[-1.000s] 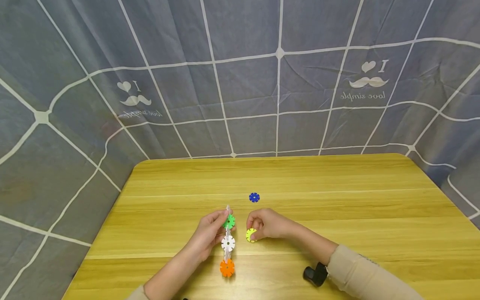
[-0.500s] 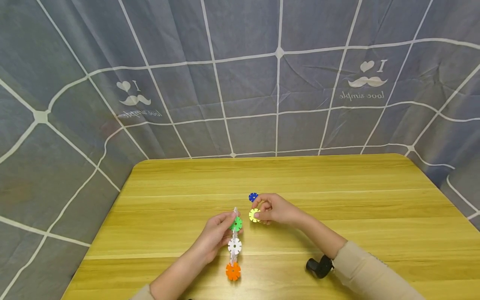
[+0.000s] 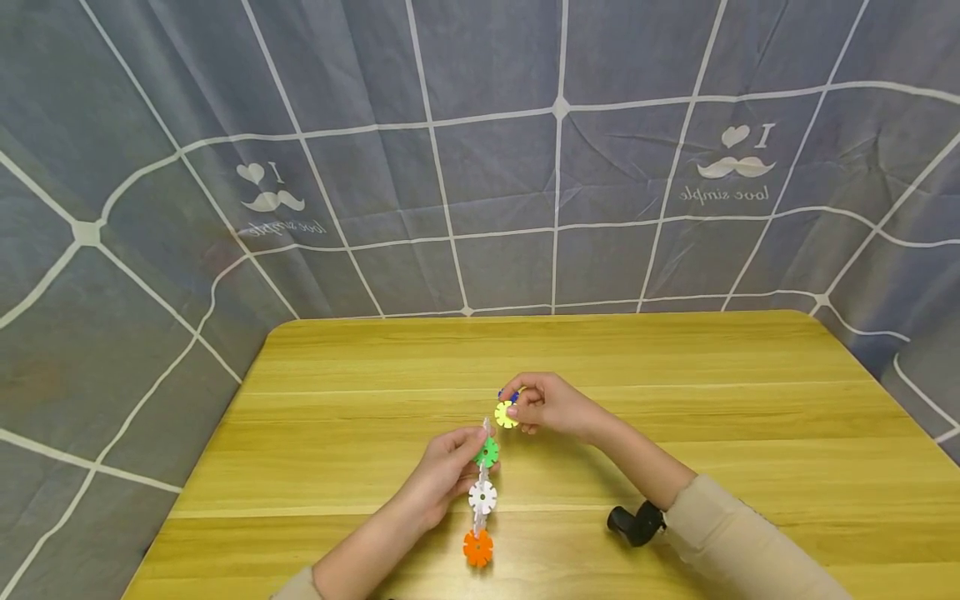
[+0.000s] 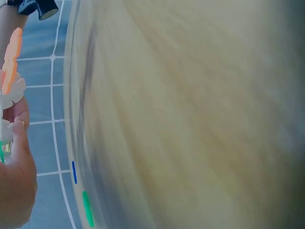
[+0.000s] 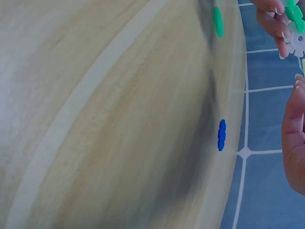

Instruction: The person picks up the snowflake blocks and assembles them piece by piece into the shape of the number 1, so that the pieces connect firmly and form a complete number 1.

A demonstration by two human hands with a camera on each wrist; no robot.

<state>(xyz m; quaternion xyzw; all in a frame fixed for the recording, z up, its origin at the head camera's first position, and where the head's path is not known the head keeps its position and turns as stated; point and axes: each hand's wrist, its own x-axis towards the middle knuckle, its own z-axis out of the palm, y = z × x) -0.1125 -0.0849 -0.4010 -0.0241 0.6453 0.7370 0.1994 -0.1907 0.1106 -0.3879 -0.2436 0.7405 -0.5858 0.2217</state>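
Observation:
In the head view, my left hand [image 3: 444, 473] pinches a chain of notched plastic discs near its far end. The chain runs toward me from a white disc seen edge-on, through a green disc [image 3: 487, 453] and a white disc [image 3: 482, 497], to an orange disc [image 3: 478, 548]. Between thumb and fingers, my right hand [image 3: 561, 408] holds a yellow disc [image 3: 505, 414], just beyond the chain's far tip and apart from it. A blue disc [image 3: 507, 395] lies on the table, partly covered by the right hand. Only a sliver of yellow shows in the right wrist view.
Another green disc [image 5: 218, 21] lies on the table in both wrist views; it is hidden in the head view. A black device [image 3: 636, 523] sits at the right sleeve cuff. Behind the wooden table [image 3: 712, 400] hangs a grey-blue curtain [image 3: 495, 183] with white lines.
My right hand has lifted the yellow disc and moved away from me, now partly over the blue disc. My left hand has shifted right with the chain.

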